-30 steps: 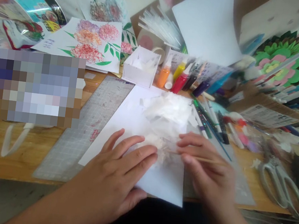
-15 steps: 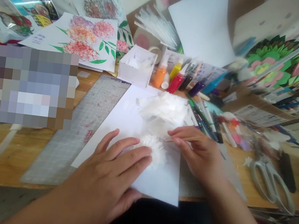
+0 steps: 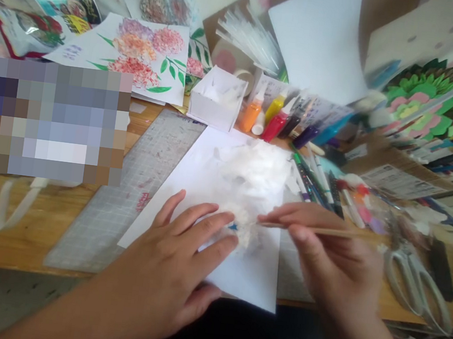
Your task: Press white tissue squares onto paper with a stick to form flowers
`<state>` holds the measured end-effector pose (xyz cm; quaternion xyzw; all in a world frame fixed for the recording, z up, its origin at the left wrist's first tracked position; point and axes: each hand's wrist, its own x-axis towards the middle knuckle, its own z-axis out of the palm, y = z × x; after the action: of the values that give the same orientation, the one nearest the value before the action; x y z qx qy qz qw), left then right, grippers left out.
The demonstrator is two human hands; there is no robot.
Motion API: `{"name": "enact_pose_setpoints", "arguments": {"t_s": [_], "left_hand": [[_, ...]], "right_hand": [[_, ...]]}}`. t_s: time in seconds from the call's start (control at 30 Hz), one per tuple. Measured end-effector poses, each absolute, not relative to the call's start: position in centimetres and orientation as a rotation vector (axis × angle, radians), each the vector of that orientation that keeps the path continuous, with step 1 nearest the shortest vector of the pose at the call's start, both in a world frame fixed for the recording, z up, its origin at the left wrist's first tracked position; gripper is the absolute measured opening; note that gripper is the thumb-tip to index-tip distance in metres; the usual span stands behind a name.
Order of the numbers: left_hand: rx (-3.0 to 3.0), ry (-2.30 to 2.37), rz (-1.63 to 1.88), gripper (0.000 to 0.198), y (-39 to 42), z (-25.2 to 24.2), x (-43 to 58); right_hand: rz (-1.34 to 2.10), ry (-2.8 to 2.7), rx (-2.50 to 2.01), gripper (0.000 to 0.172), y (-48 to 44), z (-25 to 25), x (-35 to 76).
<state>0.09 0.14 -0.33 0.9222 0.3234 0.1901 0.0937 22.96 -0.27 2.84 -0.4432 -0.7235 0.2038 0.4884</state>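
Note:
My left hand [image 3: 174, 262] lies flat with fingers spread on a white sheet of paper [image 3: 191, 187], its fingertips beside a small fluffy white tissue cluster [image 3: 242, 226]. My right hand [image 3: 323, 253] pinches a thin wooden stick [image 3: 326, 231], whose tip points left at the cluster. A loose pile of white tissue pieces [image 3: 251, 167] sits on the sheet just beyond. The sheet rests on a grey cutting mat [image 3: 134, 180].
Paint bottles [image 3: 272, 117] and a small white box [image 3: 217, 102] stand behind the sheet. Pens and markers [image 3: 324, 184] lie to the right, scissors [image 3: 415, 275] further right. A flower painting [image 3: 141, 57] and paper flowers [image 3: 425, 100] fill the back. A blurred patch covers the left.
My right hand has drawn back to the right and down with the stick, its tip staying at the tissue cluster. The left hand has stayed on the sheet.

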Motion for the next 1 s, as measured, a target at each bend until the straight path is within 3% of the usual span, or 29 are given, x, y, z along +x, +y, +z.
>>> {"name": "enact_pose_setpoints", "arguments": {"t_s": [0.17,0.37,0.7,1.0], "left_hand": [[2.737,0.965,0.586,0.043,0.1,-0.5,0.1],[2.71,0.942,0.554,0.037,0.2,0.0,0.1],[2.713,0.938,0.564,0.047,0.1,-0.1,0.0],[2.711,0.942,0.548,0.046,0.1,0.0,0.0]], "right_hand": [[0.579,-2.032,-1.016,0.016,-0.6,3.4,22.1],[0.795,-1.631,-0.911,0.015,-0.4,2.5,22.7],[0.334,-2.041,-1.113,0.011,0.5,1.8,21.3],[0.327,-2.037,-1.067,0.01,0.6,0.8,22.0]]}}
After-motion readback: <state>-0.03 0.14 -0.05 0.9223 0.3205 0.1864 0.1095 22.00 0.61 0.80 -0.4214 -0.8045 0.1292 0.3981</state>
